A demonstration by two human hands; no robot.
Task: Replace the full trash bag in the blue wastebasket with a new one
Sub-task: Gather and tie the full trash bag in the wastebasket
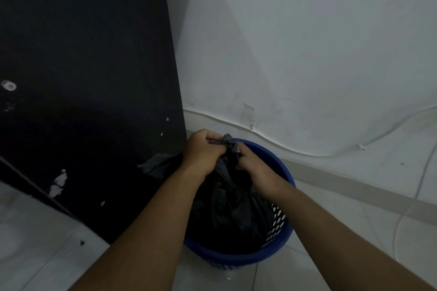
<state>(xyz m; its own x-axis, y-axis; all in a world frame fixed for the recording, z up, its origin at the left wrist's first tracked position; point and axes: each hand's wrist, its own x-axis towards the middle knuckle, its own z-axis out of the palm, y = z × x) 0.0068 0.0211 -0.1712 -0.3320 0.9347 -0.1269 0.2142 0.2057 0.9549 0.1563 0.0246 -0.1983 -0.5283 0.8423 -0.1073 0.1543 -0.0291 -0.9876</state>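
Bag (231,210) sits inside the blue basket (282,170), low in the view at about 6 o'clock, and it fills the basket almost to the rim. Both hands meet at its gathered neck, on the 12 o'clock side of the basket. Left hand (203,151) has the fingers curled tight around the bunched top. Right hand (254,168), at 4 o'clock from the left one, grips the same neck a little lower. One loose flap of plastic sticks out toward 9 o'clock, against the black panel (82,78). A white cable (307,153) runs along the wall from 12 to 3 o'clock.

I judge the bag to be thin, soft film, a bit slippery, and easy to tear if it is pulled at one point. It looks bulky; how heavy it is I cannot tell. The best place to hold is the twisted neck, with the whole fist and not the fingertips. The basket looks light, with a wall full of holes, so it may rise together with the bag.
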